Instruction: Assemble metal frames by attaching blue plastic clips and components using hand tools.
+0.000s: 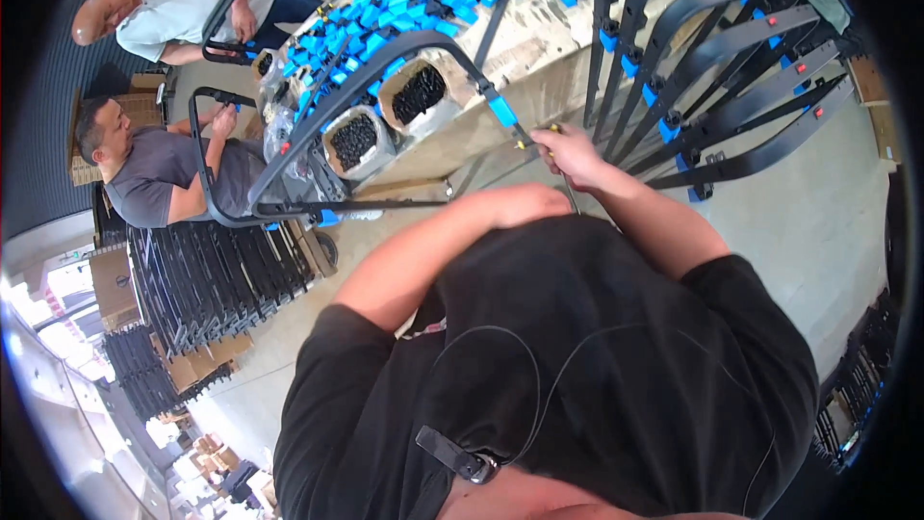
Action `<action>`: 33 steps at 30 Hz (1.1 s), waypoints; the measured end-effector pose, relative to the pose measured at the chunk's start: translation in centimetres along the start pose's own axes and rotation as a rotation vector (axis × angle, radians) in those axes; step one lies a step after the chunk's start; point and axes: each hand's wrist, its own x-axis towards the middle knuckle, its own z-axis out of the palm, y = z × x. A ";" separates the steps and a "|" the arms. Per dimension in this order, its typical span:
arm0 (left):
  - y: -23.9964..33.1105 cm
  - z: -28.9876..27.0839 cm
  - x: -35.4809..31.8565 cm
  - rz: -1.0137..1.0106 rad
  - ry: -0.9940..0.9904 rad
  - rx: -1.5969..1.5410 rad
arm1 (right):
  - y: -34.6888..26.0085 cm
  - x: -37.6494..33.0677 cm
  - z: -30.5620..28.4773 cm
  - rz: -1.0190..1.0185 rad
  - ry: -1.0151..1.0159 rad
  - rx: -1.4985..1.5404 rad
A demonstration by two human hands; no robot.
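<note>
A black bent-tube frame [337, 93] arches in front of me, beside the worktable. Near its right end sits a blue plastic sleeve [501, 112], with a small yellow piece [523, 143] just below. My right hand [572, 156] is closed at that end, its fingers pinched on something small with a yellow and black tip that I cannot identify. Across my belly lies my left hand [532, 204], its fingers hidden by the hand itself and my dark shirt. The frame's lower bar [366, 204] runs left of that hand.
Blue and black plastic parts [385, 14] cover the worktable [549, 39]. Two open bags of small black pieces [353, 142] stand at its near edge. Curved black frames [712, 67] stand in a row at right. Two people handle frames at left, near stacked black tubes [217, 279].
</note>
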 end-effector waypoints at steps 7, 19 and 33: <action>-1.8 0.6 -2.5 -0.261 0.641 -0.397 | 0.4 1.1 -3.3 0.024 -0.039 -0.339; 0.1 0.4 -8.4 -0.178 0.781 -0.678 | -5.3 0.5 0.7 0.002 -0.100 -0.064; 1.3 -4.6 -3.9 -0.270 0.814 -0.843 | -8.8 1.8 4.5 -0.378 -0.044 -0.023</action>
